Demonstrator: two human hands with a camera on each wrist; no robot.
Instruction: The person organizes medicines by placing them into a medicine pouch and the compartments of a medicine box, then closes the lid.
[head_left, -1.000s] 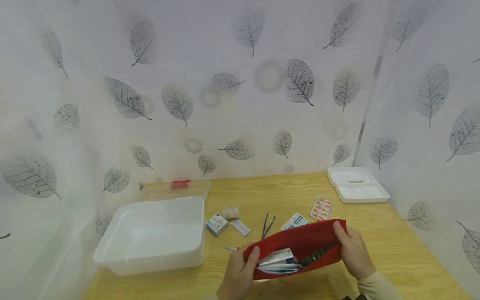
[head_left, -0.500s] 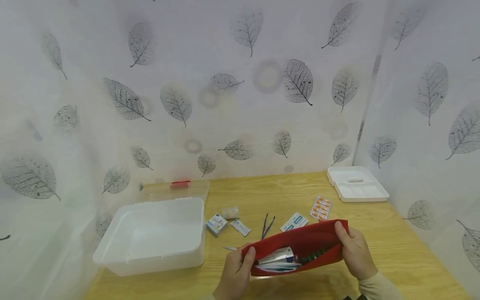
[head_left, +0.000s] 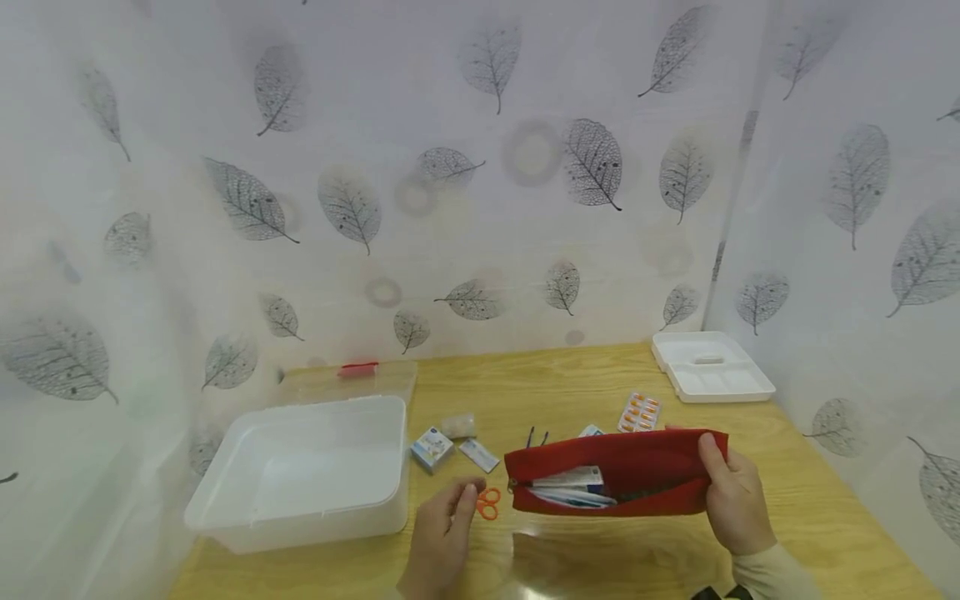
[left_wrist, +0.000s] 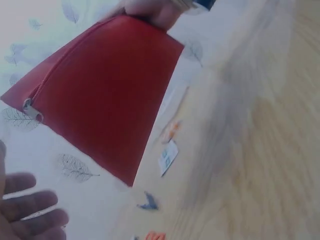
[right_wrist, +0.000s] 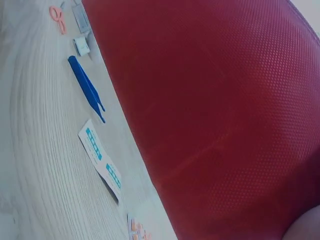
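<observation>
My right hand (head_left: 737,504) grips the right end of a red zippered pouch (head_left: 656,461), held above the table with its mouth gaping. Inside lie a small white box (head_left: 577,478) and flat white packets (head_left: 572,497); a dark green item is barely visible. My left hand (head_left: 442,529) is off the pouch, to its left, its fingers loosely extended in the left wrist view. Just past its fingertips lie orange-handled scissors (head_left: 488,502) on the table. Blue tweezers (right_wrist: 86,86) and a blue-and-white packet (right_wrist: 101,160) lie beyond the pouch, clearest in the right wrist view.
A white translucent bin (head_left: 300,475) stands at the left. Beside it are a small box (head_left: 432,448), a flat packet (head_left: 478,455) and a rolled bandage-like item (head_left: 458,426). An orange capsule blister (head_left: 640,412) and a white divided tray (head_left: 716,368) sit at the back right.
My left hand has let go of the pouch's left end and moved left and down, uncovering the scissors. The right hand has shifted the pouch slightly right and up.
</observation>
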